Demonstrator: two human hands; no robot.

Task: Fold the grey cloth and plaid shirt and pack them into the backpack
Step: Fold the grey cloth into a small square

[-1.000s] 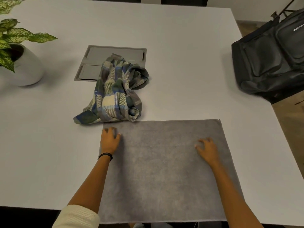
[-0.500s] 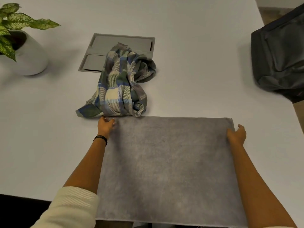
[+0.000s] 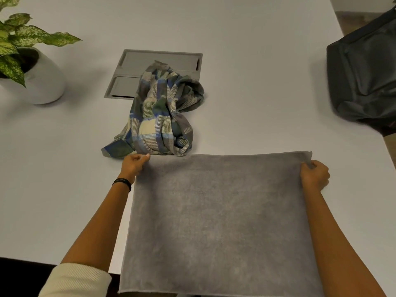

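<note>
- My left hand (image 3: 134,165) pinches the far left corner of the grey cloth (image 3: 220,221); my right hand (image 3: 315,174) grips the far right corner.
- The cloth lies flat across the lower centre of the white table (image 3: 257,82), its near edge hanging over the table's rim.
- The plaid shirt (image 3: 159,116) sits crumpled just beyond my left hand, touching the cloth's far edge and partly covering a grey hatch (image 3: 158,63).
- The backpack (image 3: 364,78) rests at the upper right.
- A potted plant (image 3: 27,67) stands at the upper left.
</note>
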